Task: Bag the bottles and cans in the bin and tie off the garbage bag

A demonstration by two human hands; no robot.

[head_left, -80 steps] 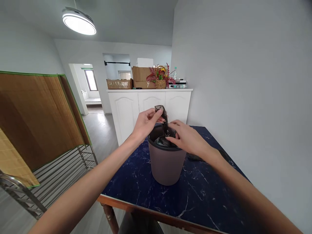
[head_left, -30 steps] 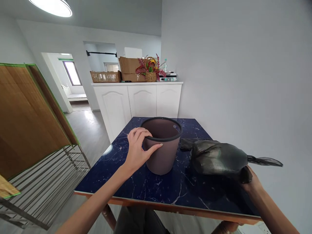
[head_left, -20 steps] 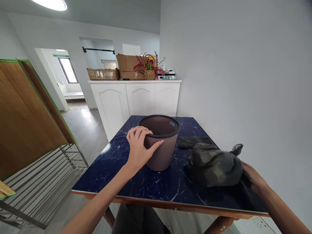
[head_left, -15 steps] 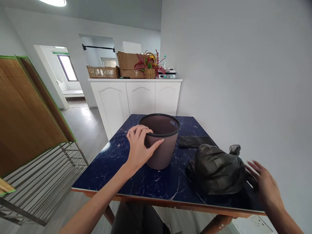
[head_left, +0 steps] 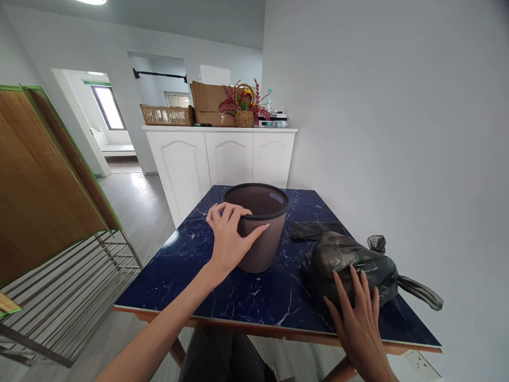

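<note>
A brown round bin (head_left: 262,233) with a dark rim stands on the dark blue marble table (head_left: 214,276). My left hand (head_left: 228,239) grips the bin's near left rim, fingers curled over the edge and thumb on the outer wall. To the right lies a full, tied black rubbish bag (head_left: 350,262). My right hand (head_left: 358,313) rests against the bag's near side with fingers stretched out flat. A second, flat black bag (head_left: 314,229) lies on the table behind the full one.
The table's right side runs along a grey wall. White cabinets (head_left: 222,159) behind carry cardboard boxes (head_left: 209,103) and a flower basket (head_left: 244,109). A bamboo screen (head_left: 43,175) and a metal rack (head_left: 67,297) stand to the left.
My right hand lifted the tied bag out of the bin, set it on the table at the right, let go, then came back flat against its near side. My left hand stayed on the bin rim.
</note>
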